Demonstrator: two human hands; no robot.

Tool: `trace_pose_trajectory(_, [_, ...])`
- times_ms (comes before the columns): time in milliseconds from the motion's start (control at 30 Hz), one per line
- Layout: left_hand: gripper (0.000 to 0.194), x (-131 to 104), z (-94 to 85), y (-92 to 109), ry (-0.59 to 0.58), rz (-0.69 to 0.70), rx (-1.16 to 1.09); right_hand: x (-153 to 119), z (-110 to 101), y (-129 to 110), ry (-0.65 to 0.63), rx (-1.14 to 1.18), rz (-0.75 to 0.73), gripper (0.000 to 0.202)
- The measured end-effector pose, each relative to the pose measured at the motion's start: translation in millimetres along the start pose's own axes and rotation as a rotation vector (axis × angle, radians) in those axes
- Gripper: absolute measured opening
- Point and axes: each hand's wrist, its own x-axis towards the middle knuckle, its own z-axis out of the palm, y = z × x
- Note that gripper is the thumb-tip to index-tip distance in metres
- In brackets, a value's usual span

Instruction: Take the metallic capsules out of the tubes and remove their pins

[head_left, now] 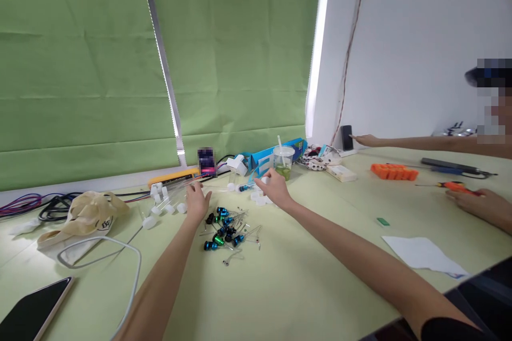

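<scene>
My left hand is closed at one end of a clear tube, with its fingers curled away from me. My right hand pinches a small part with a blue metallic head, which points left towards the tube. Its fingertips are partly hidden. Between my forearms lies a pile of similar parts with blue, green and black heads and thin bent silver stems. More clear tubes with white caps lie left of my left hand. Several white caps sit under my right hand.
A cup of green drink with a straw stands behind my right hand. A cloth bag, white cable and phone lie left. At right, another person's hand holds an orange screwdriver near an orange holder.
</scene>
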Motion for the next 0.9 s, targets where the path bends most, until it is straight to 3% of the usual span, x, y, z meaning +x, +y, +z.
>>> trace_pose_trajectory(133, [0.026, -0.3, 2.2, 0.2, -0.032, 0.016, 0.022, -20.0, -16.0, 14.5, -0.07, 0.255, 0.295, 0.029])
trace_pose_trajectory(233, [0.03, -3.1, 4.3, 1.5, -0.09, 0.044, 0.023, -28.6, -16.6, 24.4, -0.11, 0.52, 0.473, 0.03])
trace_pose_trajectory(433, [0.044, -8.4, -1.9, 11.4, -0.242, 0.113, -0.095, -38.5, -11.5, 21.4, -0.239, 0.713, 0.59, 0.022])
trace_pose_trajectory(600, [0.044, -28.5, -33.8, 31.5, -0.206, 0.082, -0.371, -48.7, -9.2, 4.8, -0.335, 0.754, 0.62, 0.014])
trace_pose_trajectory(700, [0.04, -56.1, -64.1, 44.1, -0.173, 0.213, -0.515, -58.1, -7.0, -7.3, -0.433, 0.78, 0.64, 0.014])
trace_pose_trajectory(767, [0.036, -76.0, -82.7, 48.6, -0.215, 0.339, -0.542, -64.8, -4.9, -16.6, -0.51, 0.811, 0.67, 0.016])
trace_pose_trajectory(900, [0.033, -101.1, -100.6, 42.2, -0.291, 0.459, -0.487, -76.2, 0.5, -33.1, -0.653, 0.832, 0.743, 0.023])
